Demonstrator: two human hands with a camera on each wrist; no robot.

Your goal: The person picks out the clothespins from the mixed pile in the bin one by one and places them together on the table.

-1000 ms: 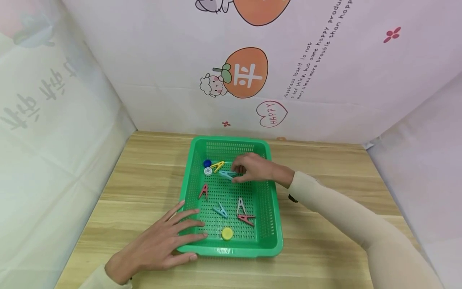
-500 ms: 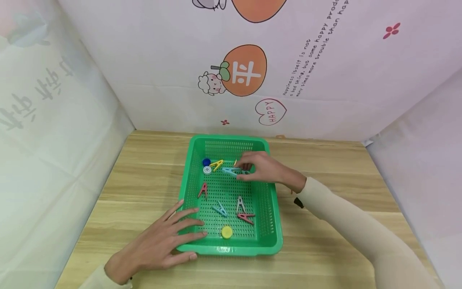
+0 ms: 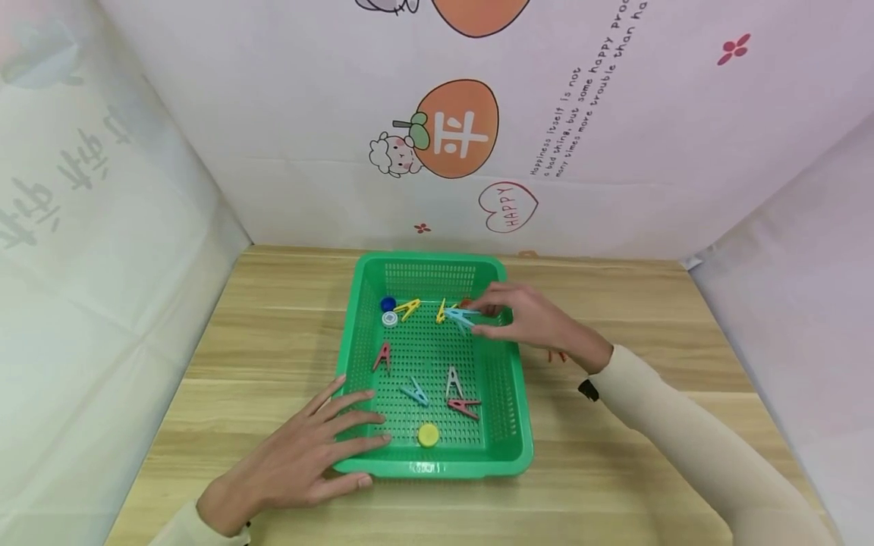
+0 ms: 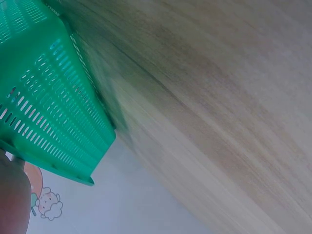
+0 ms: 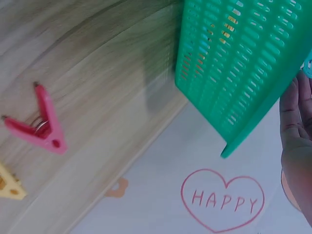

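1. A person's right hand (image 3: pixel 524 314) pinched a light blue clothespin (image 3: pixel 460 315) between thumb and fingers above the far right part of a green basket (image 3: pixel 426 468).
2. The left hand (image 3: pixel 303 455) lay over the basket's near left rim, its fingers straight and spread.
3. Just beside the pinched clothespin was a yellow clothespin (image 3: pixel 440 312); a small orange piece (image 3: pixel 466 302) showed only partly by the right fingers.
4. At the basket's far left, a blue cap (image 3: pixel 388 304) and a white cap (image 3: pixel 390 319) sat near a second yellow clothespin (image 3: pixel 408 309).
5. A pink clothespin (image 3: pixel 383 356) lay at left; nearer were another light blue clothespin (image 3: pixel 416 393), a white clothespin (image 3: pixel 453 381) just beside a second pink clothespin (image 3: pixel 463 407), and a yellow cap (image 3: pixel 428 434).
6. The basket stood on a wood-grain counter (image 3: pixel 287 334); to its right, the right wrist view caught a third pink clothespin (image 5: pixel 48 131) and part of a third yellow clothespin (image 5: pixel 10 187).
7. On the far wall (image 3: pixel 307 114), a red heart (image 3: pixel 508 206) read "HAPPY."
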